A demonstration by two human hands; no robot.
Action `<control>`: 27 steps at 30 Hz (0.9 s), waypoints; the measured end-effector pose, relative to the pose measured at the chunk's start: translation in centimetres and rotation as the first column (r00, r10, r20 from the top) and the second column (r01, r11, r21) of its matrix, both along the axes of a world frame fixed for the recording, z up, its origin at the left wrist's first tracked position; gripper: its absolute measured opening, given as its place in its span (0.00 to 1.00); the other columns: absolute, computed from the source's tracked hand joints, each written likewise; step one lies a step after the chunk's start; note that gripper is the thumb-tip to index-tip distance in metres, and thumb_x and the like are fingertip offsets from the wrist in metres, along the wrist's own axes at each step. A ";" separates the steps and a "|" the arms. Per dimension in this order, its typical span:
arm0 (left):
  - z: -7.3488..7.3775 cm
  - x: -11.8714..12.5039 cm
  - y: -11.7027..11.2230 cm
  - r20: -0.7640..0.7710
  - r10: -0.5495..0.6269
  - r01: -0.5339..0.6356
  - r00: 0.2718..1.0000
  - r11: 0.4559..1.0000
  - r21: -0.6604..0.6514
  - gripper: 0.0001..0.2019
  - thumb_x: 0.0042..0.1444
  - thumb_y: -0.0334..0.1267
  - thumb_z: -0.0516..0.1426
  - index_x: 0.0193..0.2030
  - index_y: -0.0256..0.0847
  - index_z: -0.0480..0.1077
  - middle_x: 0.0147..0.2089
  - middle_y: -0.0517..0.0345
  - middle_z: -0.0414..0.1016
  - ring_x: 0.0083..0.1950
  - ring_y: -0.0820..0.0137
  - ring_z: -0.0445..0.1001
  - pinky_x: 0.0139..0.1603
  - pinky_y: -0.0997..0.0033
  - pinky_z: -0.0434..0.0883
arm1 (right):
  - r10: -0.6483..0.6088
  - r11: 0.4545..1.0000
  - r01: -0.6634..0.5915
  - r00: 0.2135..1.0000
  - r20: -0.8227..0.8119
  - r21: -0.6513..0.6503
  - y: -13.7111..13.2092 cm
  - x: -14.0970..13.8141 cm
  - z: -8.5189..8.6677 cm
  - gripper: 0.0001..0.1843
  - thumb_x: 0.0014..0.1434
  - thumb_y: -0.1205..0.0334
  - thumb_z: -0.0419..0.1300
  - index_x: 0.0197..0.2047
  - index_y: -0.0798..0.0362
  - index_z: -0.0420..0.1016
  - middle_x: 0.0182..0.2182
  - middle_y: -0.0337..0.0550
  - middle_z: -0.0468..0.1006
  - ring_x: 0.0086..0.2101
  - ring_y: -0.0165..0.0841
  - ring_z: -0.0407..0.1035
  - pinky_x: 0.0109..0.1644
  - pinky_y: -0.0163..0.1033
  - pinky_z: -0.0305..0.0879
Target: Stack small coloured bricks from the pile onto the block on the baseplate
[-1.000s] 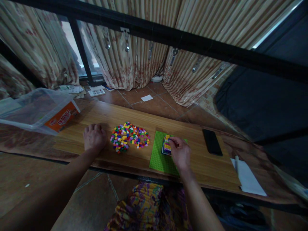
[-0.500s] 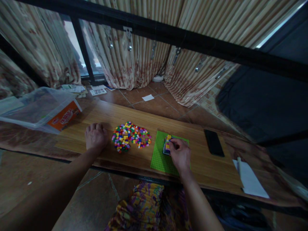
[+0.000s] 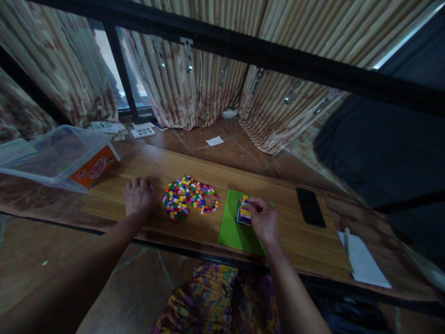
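Note:
A heap of small coloured bricks (image 3: pixel 190 196) lies in the middle of a low wooden table (image 3: pixel 156 167). To its right is a green baseplate (image 3: pixel 233 227) bearing a small block of stacked bricks (image 3: pixel 244 212), yellow and purple on top. My right hand (image 3: pixel 264 220) rests over the plate with its fingertips pinched at the block's top edge; whether a brick is between them I cannot make out. My left hand (image 3: pixel 139 197) lies knuckles up on the table left of the heap, fingers curled under, nothing seen in it.
A black phone (image 3: pixel 310 212) lies right of the plate. White paper (image 3: pixel 363 264) with a pen sits at the table's right end. A clear plastic bin (image 3: pixel 59 157) with an orange label stands at the left. Curtains and a black bar lie beyond.
My right hand's fingertips have shifted slightly on top of the brick block. The left hand has stayed in place. The view has drifted a little.

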State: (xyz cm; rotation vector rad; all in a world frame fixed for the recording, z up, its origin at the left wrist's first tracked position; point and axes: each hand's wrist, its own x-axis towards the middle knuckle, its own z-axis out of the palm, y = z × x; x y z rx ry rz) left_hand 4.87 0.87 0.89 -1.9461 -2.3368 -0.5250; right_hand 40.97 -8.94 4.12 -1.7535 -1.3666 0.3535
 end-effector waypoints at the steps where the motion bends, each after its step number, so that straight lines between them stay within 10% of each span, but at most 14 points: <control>1: 0.0 0.0 0.0 0.000 0.000 0.000 1.000 1.000 0.004 0.19 0.60 0.39 0.46 0.50 0.33 0.70 0.55 0.35 0.70 0.57 0.47 0.66 0.57 0.47 0.64 | 0.008 1.000 -0.008 1.000 -0.018 -0.008 0.2 0.1 0.0 0.12 0.57 0.53 0.60 0.36 0.50 0.80 0.34 0.44 0.81 0.35 0.37 0.73 0.43 0.44 0.67; 27: -0.2 -0.1 0.1 -0.008 -0.004 0.005 1.000 1.000 0.023 0.18 0.60 0.38 0.46 0.48 0.32 0.72 0.52 0.35 0.72 0.55 0.48 0.67 0.56 0.48 0.65 | 0.008 0.997 -0.005 1.000 0.029 -0.072 2.5 1.0 -0.1 0.16 0.58 0.48 0.59 0.42 0.49 0.82 0.42 0.46 0.82 0.43 0.40 0.74 0.52 0.48 0.66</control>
